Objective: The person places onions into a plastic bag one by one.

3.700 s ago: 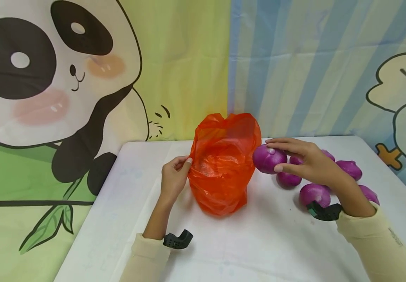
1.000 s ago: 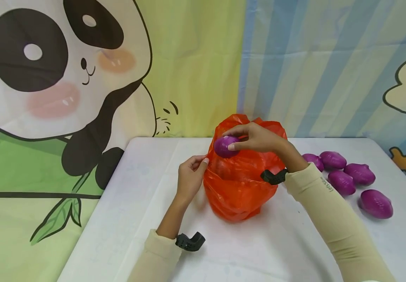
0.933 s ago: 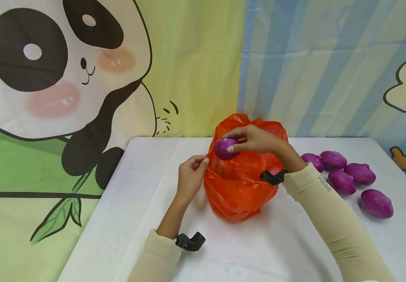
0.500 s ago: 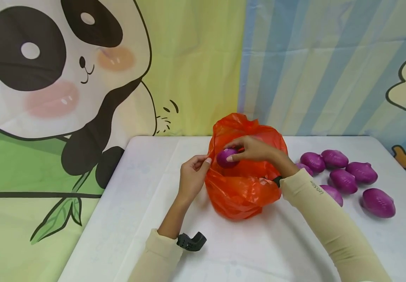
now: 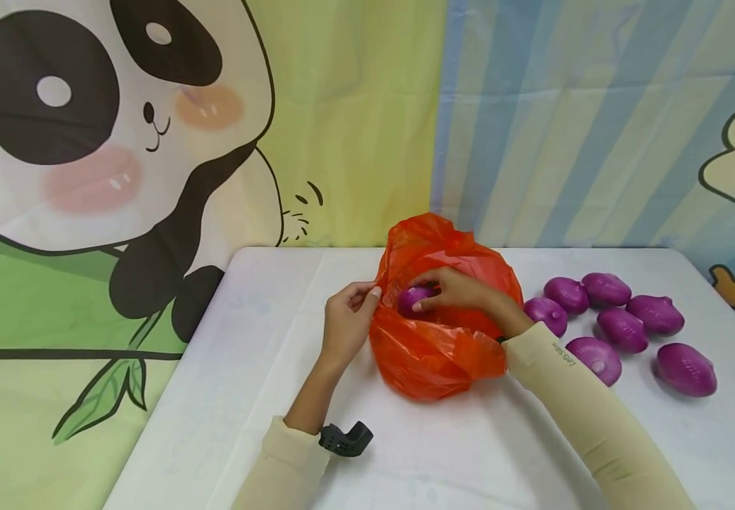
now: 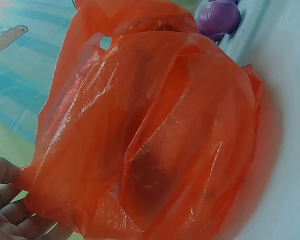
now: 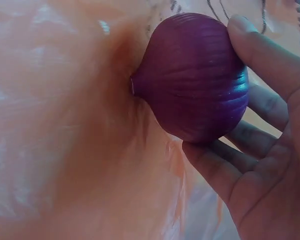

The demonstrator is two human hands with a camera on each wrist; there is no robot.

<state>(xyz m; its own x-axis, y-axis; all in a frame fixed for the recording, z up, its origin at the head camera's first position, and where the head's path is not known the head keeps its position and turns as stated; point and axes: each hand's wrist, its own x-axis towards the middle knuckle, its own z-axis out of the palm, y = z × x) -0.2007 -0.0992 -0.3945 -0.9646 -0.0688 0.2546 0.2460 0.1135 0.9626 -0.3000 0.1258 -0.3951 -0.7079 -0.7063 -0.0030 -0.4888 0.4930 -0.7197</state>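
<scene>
A red plastic bag (image 5: 431, 365) stands on the table with its mouth gaping upward. At the mouth's left edge, my left hand (image 5: 349, 322) pinches the rim between thumb and fingers; the left wrist view has the bag's side (image 6: 150, 145) filling most of it, the hand (image 6: 20, 215) at lower left. Inside the mouth, my right hand (image 5: 459, 292) grips a purple onion (image 5: 410, 302), its lower part hidden by the bag's front. In the right wrist view the thumb and fingers (image 7: 215, 165) hold the onion (image 7: 195, 75) from one side, its pointed end facing the bag wall.
Several more purple onions (image 5: 622, 329) lie on the white table (image 5: 405, 460) to the right of the bag, the closest one (image 5: 546, 316) beside my right forearm. A patterned cloth backdrop (image 5: 341, 142) with a panda hangs behind the table.
My right hand has carried the onion leftward from beside the bag to over its mouth, then lowered it inside. The left hand has kept its pinch on the rim throughout.
</scene>
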